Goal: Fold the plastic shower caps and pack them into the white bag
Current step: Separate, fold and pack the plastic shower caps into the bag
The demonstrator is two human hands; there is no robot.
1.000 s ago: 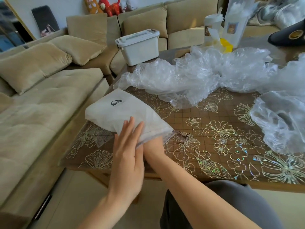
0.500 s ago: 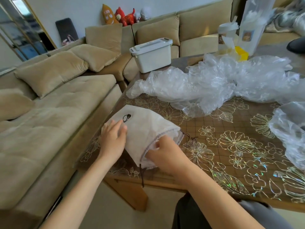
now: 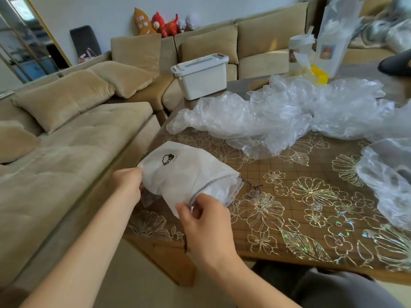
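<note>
Your white bag [image 3: 189, 174] lies at the near-left corner of the table [image 3: 300, 214], its closed end reaching out past the table's left edge over the gap beside the sofa [image 3: 77, 141]. Your left hand [image 3: 127, 185] grips that closed end with curled fingers, and your right hand [image 3: 204, 225] pinches the stitched hem of the mouth between thumb and fingers, holding it a little off the tabletop. The mouth faces right, with the drawstring [image 3: 251, 185] trailing from it onto the table. To the right of the bag, a broad stretch of the flowered tabletop is bare up to the near edge. The bag bulges, and something glossy shows just inside the mouth, but you cannot tell what or how much is in it. The shower caps [image 3: 255, 121] lie loose and crumpled in 1 long heap across the far half of the table, well apart from the bag, and a 2nd heap [image 3: 389, 181] sits at the right edge; the film overlaps too much to count single caps. 1 white lidded box [image 3: 200, 78] stands shut on the sofa, just beyond the table's far-left corner. At the far side of the table stand 1 cup [image 3: 300, 47], 1 clear upright packet [image 3: 333, 34] and 1 yellow item [image 3: 319, 74].
</note>
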